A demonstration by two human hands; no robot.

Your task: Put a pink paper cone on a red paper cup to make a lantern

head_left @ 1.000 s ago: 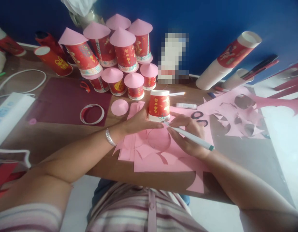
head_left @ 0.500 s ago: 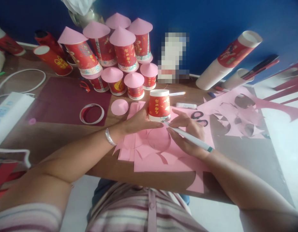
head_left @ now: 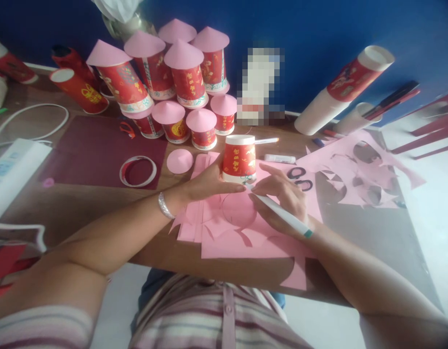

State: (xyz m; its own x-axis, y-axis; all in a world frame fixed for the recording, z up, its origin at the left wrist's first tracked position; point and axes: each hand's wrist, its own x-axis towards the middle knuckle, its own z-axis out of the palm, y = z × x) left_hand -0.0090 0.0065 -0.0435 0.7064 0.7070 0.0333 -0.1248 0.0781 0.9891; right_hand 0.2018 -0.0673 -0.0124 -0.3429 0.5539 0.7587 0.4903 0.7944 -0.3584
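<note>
My left hand (head_left: pixel 212 180) is closed around the lower part of a red and white paper cup (head_left: pixel 239 157), which has gold characters on its side and stands with its narrower end up. In my right hand (head_left: pixel 284 198) is a white marker pen (head_left: pixel 282 214) with a green end, its tip at the cup's white lower band, where green lines are drawn. Under both hands lie pink paper sheets (head_left: pixel 224 247) with curved cuts and a drawn circle. A small pink paper cone (head_left: pixel 179 161) sits left of the cup. Scissors (head_left: pixel 300 179) with dark handles lie beside my right hand.
Several red cups with pink cone tops (head_left: pixel 187 77) stand at the back. A stack of paper cups (head_left: pixel 343 92) leans at the right, near a pen holder (head_left: pixel 358 118). Pink paper scraps (head_left: pixel 369 169) spread on the right. A white power strip (head_left: pixel 18 174) lies left.
The pen and my right hand have shifted slightly, the pen's green end moving left and down. The cup and my left hand are almost unmoved. A hanging pink scrap at the right has swung down.
</note>
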